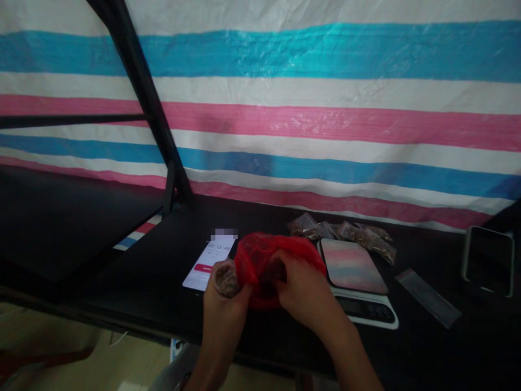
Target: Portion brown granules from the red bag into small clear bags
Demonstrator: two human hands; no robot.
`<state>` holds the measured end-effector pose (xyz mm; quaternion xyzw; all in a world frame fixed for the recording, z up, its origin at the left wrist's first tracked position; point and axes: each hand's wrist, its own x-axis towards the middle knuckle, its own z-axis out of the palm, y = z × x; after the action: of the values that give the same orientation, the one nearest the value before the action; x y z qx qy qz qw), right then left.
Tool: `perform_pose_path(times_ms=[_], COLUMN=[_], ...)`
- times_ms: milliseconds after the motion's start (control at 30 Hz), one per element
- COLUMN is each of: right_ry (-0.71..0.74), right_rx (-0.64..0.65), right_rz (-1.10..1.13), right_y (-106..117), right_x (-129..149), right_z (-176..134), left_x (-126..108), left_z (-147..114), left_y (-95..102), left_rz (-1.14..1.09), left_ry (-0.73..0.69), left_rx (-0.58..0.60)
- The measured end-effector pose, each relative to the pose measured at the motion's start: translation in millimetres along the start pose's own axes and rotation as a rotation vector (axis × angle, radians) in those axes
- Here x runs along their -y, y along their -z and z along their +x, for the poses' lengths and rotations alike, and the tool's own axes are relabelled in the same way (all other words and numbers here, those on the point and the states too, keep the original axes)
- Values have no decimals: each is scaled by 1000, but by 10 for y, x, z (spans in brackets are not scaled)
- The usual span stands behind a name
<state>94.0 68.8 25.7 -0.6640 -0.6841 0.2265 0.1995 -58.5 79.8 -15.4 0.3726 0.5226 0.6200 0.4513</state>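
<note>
Presently | step: apparently reaching into bag (256, 252), between phone (203, 277) and scale (355, 266) | left hand (227, 307): clamped on packet (226, 278) and bag edge | right hand (303, 290): at bag mouth, grip cannot be told | next: likely needs mouth steady

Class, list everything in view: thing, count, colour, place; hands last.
Surfaces: 2, black, centre and left
Frame: 1, black, left
Striped sheet: 1, multicoloured, background
Red bag: 1, red, centre
Packet: 1, brownish, left of red bag
Timer phone: 1, white, beside packet
Scale: 1, white, beside red bag
Filled bags: several, brownish, behind scale
Flat bag: 1, clear, right
Device: 1, black, far right
Blurred object: 1, reddish, lower left
Floor: 1, beige, below
Left hand: 1, gripping packet
Right hand: 1, at red bag
</note>
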Motion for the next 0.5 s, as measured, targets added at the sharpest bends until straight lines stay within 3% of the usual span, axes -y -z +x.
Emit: perform_pose_path(times_ms=[500], right_ry=[23], right_rx=[71], right_rz=[180], right_y=[21], right_x=[-10], right_z=[-9], left_x=[-46], left_z=[-9], left_y=[-11], left_rz=[-15], left_ry=[4], left_rx=[-99])
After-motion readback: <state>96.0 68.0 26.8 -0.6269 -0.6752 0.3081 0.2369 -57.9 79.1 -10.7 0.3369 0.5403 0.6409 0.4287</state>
